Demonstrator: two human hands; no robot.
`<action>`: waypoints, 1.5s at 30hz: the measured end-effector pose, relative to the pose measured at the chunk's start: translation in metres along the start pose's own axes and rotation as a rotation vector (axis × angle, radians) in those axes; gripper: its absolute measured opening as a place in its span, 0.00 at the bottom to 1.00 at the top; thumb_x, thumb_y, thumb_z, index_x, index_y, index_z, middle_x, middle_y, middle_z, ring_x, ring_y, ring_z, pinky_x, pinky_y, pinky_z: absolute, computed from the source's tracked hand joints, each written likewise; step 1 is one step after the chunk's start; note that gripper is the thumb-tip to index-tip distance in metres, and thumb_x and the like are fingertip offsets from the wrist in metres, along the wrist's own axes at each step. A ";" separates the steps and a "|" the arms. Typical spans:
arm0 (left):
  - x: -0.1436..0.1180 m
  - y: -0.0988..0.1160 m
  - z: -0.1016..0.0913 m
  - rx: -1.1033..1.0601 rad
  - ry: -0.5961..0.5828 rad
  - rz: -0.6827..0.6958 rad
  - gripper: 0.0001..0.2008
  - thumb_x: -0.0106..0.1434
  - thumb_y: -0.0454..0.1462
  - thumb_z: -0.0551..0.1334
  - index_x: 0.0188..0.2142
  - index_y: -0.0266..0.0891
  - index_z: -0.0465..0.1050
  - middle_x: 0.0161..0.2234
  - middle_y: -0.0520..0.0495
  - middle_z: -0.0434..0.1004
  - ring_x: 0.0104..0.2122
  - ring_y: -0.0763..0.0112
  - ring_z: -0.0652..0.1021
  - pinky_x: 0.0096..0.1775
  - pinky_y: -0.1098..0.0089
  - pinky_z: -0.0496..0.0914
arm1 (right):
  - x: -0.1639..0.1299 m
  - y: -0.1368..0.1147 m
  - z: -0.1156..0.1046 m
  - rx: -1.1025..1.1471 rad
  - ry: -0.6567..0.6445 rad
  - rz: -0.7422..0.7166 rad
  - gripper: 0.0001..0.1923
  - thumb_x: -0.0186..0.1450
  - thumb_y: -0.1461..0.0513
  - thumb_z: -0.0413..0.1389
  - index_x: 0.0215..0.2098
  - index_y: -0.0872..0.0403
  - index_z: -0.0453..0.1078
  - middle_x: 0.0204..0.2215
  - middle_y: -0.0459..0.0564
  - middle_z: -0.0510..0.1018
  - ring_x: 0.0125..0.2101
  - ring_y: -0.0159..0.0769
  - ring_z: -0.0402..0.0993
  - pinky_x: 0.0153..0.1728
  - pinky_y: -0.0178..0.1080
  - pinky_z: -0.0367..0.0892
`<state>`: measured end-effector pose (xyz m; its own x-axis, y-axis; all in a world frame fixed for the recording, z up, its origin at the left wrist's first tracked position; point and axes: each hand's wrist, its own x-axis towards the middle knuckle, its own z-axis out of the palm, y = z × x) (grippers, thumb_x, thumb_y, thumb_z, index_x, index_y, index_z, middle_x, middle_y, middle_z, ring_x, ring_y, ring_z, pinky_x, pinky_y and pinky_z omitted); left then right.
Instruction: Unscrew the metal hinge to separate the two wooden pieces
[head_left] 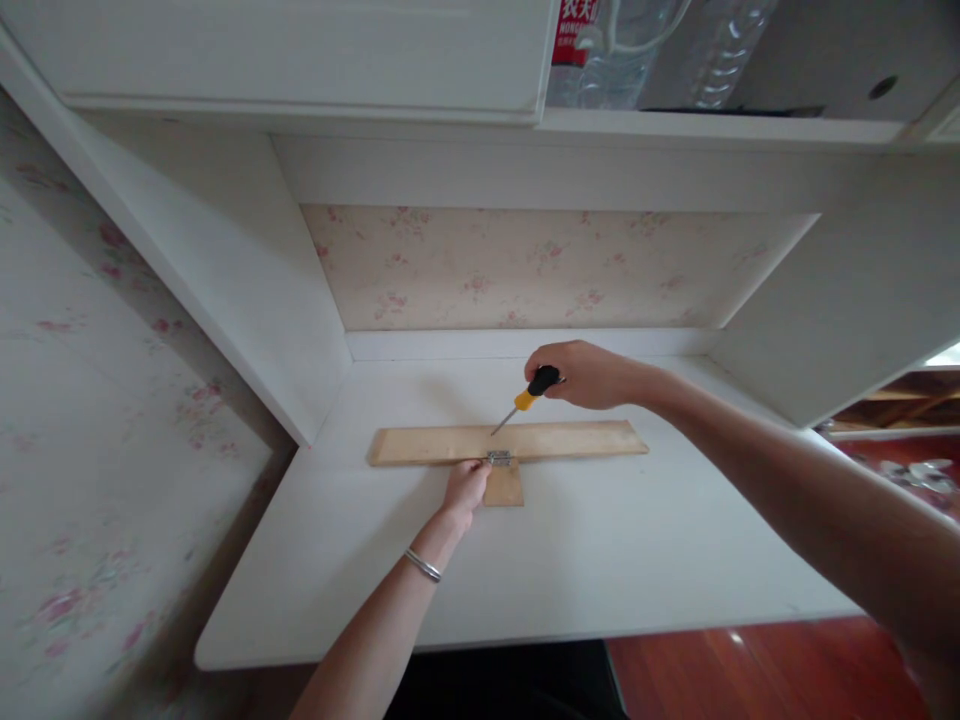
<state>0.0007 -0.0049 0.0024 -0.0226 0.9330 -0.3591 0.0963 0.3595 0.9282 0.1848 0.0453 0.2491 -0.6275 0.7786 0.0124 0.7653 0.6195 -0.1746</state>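
A long pale wooden board [420, 443] lies crosswise on the white desk, with a small wooden block [504, 488] against its near edge. Where the two meet sits a small metal hinge [499, 457]. My left hand [466, 487] is closed at the hinge's left end, thumb and fingers pinched on it. In my right hand [577, 372] is a screwdriver [525, 399] with a yellow and black handle, gripped from above. Its shaft slants down to the left, and the tip is over the board just above the hinge; whether it touches the wood I cannot tell.
Above the white desk [637, 560] hangs a cabinet [315, 60]; plastic bottles [622, 60] stand in its open part. White side panels [225, 260] rise at left and right. Red wooden floor [720, 670] shows past the desk's front edge.
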 end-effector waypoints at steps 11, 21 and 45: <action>-0.004 -0.004 -0.002 0.217 -0.001 0.101 0.15 0.60 0.45 0.57 0.25 0.37 0.71 0.16 0.53 0.66 0.13 0.77 0.65 0.19 0.75 0.55 | -0.113 0.061 0.126 0.836 0.481 0.481 0.18 0.53 0.55 0.62 0.41 0.51 0.71 0.37 0.50 0.77 0.36 0.39 0.71 0.39 0.41 0.65; -0.034 0.022 -0.018 1.050 0.093 0.697 0.19 0.67 0.34 0.49 0.56 0.44 0.64 0.50 0.44 0.69 0.43 0.68 0.74 0.40 0.70 0.68 | -0.155 0.056 0.228 1.387 0.707 0.782 0.21 0.48 0.57 0.68 0.39 0.49 0.72 0.46 0.49 0.75 0.42 0.39 0.73 0.44 0.40 0.69; 0.019 0.054 -0.053 1.020 0.091 0.799 0.12 0.66 0.40 0.54 0.41 0.42 0.76 0.41 0.47 0.78 0.39 0.70 0.77 0.43 0.72 0.68 | -0.167 0.044 0.259 1.441 0.774 0.856 0.23 0.48 0.56 0.68 0.41 0.51 0.74 0.48 0.51 0.75 0.44 0.39 0.72 0.45 0.37 0.66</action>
<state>-0.0471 0.0333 0.0504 0.3287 0.8953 0.3007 0.8228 -0.4277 0.3741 0.2863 -0.0831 -0.0162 0.3362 0.9204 -0.1999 -0.1614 -0.1528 -0.9750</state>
